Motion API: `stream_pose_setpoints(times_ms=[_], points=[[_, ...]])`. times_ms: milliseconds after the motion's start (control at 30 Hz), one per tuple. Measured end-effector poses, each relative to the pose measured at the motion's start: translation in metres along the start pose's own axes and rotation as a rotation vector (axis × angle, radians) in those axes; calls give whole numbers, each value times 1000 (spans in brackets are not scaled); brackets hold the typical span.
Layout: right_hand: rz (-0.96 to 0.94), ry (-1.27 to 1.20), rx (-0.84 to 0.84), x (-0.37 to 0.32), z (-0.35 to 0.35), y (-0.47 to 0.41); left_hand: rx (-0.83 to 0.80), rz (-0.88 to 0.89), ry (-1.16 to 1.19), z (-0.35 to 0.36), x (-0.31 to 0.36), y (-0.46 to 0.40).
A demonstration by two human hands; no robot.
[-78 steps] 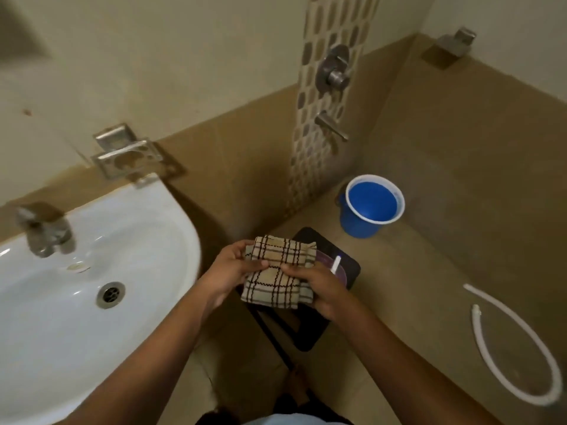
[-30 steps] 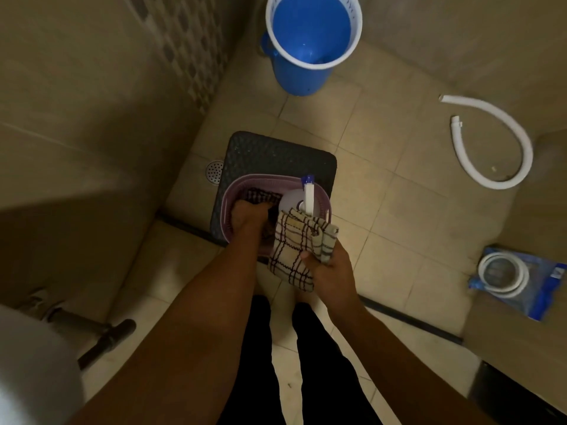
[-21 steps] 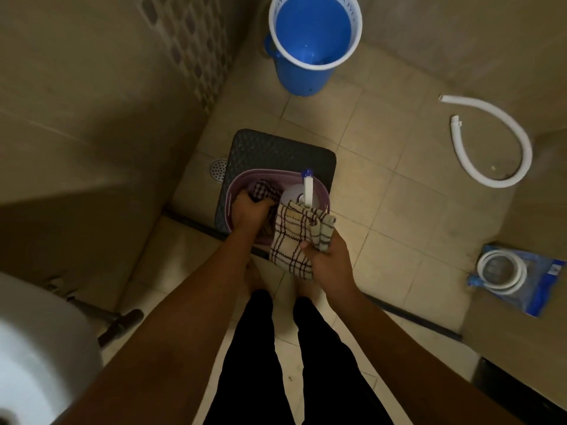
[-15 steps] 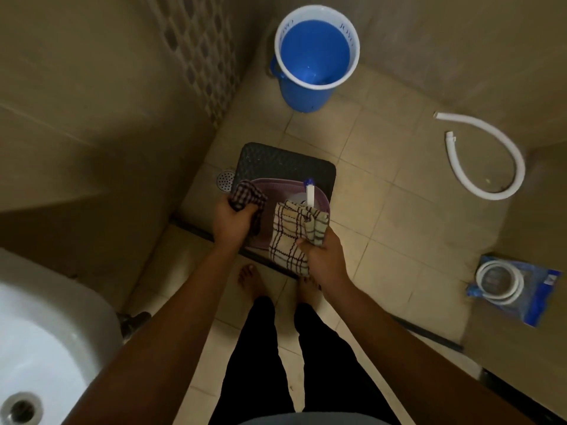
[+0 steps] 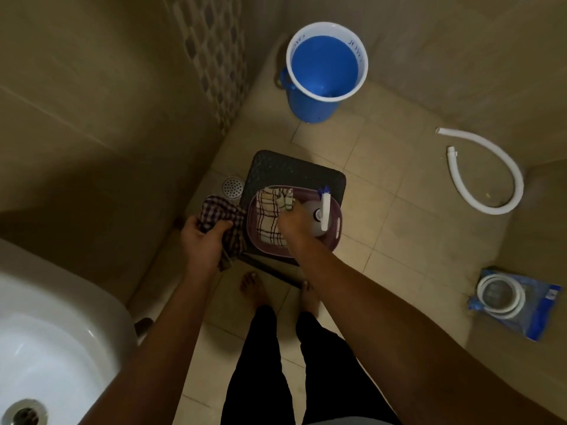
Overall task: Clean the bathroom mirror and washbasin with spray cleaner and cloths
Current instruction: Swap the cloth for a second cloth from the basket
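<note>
My left hand (image 5: 204, 243) grips a dark checked cloth (image 5: 221, 216), held just left of a purple basket (image 5: 333, 239). The basket stands on a black stool (image 5: 294, 170). My right hand (image 5: 293, 223) reaches into the basket and holds a beige checked cloth (image 5: 266, 220) that lies in its left half. A white spray bottle (image 5: 322, 214) with a blue nozzle stands in the basket's right half, beside my right hand. The white washbasin (image 5: 52, 342) fills the lower left corner, with its drain (image 5: 26, 414) showing.
A blue bucket (image 5: 326, 70) stands on the tiled floor beyond the stool. A loose white hose (image 5: 491, 170) curves at the right, and a bagged hose coil (image 5: 512, 297) lies further right. A floor drain (image 5: 232, 188) sits left of the stool. My bare feet (image 5: 254, 289) stand before it.
My left hand has lifted the dark checked cloth out of the basket and moved it left. My right hand has lowered the beige cloth into the basket. The view has tilted back toward the basin.
</note>
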State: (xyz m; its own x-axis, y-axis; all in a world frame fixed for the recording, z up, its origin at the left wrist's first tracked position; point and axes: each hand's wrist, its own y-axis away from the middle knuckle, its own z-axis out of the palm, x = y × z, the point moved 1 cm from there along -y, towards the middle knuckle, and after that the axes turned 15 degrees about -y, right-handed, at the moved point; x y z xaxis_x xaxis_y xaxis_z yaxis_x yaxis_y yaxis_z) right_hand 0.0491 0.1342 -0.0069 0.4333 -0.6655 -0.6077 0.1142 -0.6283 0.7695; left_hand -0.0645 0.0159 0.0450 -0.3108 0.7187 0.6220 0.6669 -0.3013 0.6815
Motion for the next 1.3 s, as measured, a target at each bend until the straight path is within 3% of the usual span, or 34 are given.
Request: stream_pose_setpoints(times_ms=[333,467,533,667,733,900,1167,1300], points=[[182,148,-26,24,12,-52,-16,-1,-7,17,-8,-21],[78,317,-36,37,14,-65,-41,-3,8,21,-6,-21],[21,268,68,29,13,-58,-56,-17,20,22,-3,-18],[-201,516,130,27,3,-27,-69,-40,27,25,4,-11],[-302,519,172,32,-2,-18,-77,-35,34,25,5,-9],[-307,781,114,50,-1,-11,-69,-37,41,26,-1,-5],[-139,718,-147,57,9,-28,-80,-74,43,26,-13,-2],[-225,593,-116,53,-2,-23,-107,-82,66,27,-6,4]])
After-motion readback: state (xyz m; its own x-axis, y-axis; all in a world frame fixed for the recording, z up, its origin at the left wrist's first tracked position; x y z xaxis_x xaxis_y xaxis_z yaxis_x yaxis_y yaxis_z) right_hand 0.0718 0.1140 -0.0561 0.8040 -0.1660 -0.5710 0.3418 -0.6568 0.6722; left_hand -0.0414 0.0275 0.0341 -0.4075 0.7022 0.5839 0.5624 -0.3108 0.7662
